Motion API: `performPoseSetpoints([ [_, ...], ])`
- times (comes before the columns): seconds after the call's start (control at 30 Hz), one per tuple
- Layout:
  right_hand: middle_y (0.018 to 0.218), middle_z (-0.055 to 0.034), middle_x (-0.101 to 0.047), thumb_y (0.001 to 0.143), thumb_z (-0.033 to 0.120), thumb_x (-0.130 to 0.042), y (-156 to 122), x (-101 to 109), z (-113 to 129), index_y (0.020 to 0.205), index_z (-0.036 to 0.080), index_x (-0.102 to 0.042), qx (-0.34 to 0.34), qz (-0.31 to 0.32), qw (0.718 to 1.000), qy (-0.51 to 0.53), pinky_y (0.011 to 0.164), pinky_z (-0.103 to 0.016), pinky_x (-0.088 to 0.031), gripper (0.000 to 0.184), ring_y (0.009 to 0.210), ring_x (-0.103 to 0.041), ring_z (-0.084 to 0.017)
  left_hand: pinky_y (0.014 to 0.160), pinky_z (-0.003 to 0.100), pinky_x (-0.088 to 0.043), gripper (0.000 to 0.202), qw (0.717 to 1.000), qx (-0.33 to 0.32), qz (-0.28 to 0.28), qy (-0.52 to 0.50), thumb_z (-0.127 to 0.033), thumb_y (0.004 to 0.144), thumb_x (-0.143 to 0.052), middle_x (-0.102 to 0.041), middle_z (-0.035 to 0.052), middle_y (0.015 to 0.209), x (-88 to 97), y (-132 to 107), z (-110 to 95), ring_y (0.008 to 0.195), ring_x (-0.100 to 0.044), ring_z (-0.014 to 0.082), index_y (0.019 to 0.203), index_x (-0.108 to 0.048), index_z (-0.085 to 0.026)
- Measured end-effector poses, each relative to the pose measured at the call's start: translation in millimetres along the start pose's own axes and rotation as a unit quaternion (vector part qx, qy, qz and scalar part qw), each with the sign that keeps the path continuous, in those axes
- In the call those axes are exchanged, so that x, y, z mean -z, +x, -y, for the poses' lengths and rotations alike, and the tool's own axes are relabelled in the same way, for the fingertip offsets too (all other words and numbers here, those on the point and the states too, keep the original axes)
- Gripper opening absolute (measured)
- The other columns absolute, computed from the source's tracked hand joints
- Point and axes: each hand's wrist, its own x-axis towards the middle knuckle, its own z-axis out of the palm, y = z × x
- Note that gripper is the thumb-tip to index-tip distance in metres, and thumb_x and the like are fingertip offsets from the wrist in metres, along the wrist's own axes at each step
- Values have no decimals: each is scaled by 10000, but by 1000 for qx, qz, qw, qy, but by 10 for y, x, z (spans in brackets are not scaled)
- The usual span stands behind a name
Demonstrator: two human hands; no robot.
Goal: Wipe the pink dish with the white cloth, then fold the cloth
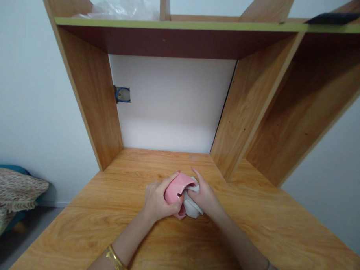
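Observation:
A glossy pink hollow vessel (176,187) with a wavy rim and a small dark notch is tilted on its side above the desk, its opening toward the right. My left hand (158,199) is closed around its left side, thumb along the near edge. My right hand (206,195) grips a white cloth (192,208), part of which is tucked into the opening. Its fingers are partly hidden by the cloth and the rim, while one fingertip points up and away.
The wooden desk (253,232) extends around both hands. Upright wooden panels (89,96) and a shelf (172,24) frame the back. Clear plastic wrapping (125,7) and a dark flat object (334,17) lie on the shelf. A wall socket box (122,95) is open. A fringed blanket (15,188) lies at left.

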Motion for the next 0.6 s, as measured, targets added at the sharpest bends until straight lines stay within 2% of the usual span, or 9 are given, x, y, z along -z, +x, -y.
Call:
performPoseSetpoints([
  [0.1, 757, -22, -641, 634, 175, -518, 4, 2, -12, 1279, 155, -379, -3, -13, 1000, 19, 624, -265, -443, 661, 660, -579, -166, 695, 308, -470, 623, 1000, 8, -1, -2, -395, 671, -534, -663, 52, 896, -24, -4, 19, 714, -613, 200, 1252, -426, -200],
  [0.23, 934, -77, -641, 652, 207, -483, 33, -16, -49, 1231, 136, -432, -27, -51, 997, 45, 722, -313, -454, 586, 775, -595, -192, 693, 311, -462, 742, 997, 46, -8, -58, -448, 765, -467, -641, 49, 877, -47, 21, 40, 731, -609, 192, 1369, -142, -166],
  [0.33, 1025, -82, -622, 653, 244, -476, 56, -52, -73, 1142, 150, -495, -26, -89, 988, 121, 793, -340, -444, 499, 896, -580, -212, 737, 308, -455, 851, 992, 39, -10, -118, -473, 757, -504, -589, 91, 1063, -70, 38, 34, 834, -599, 198, 1377, -12, -160],
  [0.43, 954, -88, -645, 647, 312, -490, 57, -73, -52, 1025, 143, -543, -44, -82, 973, 211, 734, -342, -476, 418, 871, -595, -237, 701, 307, -466, 935, 990, 47, 15, -130, -485, 720, -566, -526, 120, 1176, -124, 27, 4, 803, -600, 196, 1374, 29, -180],
  [0.53, 851, -95, -660, 649, 395, -526, 34, -85, 7, 927, 147, -575, -72, -31, 961, 267, 616, -323, -501, 376, 793, -617, -254, 625, 298, -472, 896, 988, 72, 52, -125, -477, 730, -563, -602, 101, 1029, -193, -9, -18, 671, -592, 173, 1369, -22, -157],
  [0.6, 790, -85, -664, 651, 414, -542, 18, -110, 42, 900, 157, -582, -61, -13, 959, 275, 573, -314, -504, 360, 730, -626, -244, 607, 288, -471, 844, 986, 82, 57, -135, -466, 738, -558, -626, 72, 907, -226, -32, -15, 635, -582, 163, 1354, -87, -134],
])
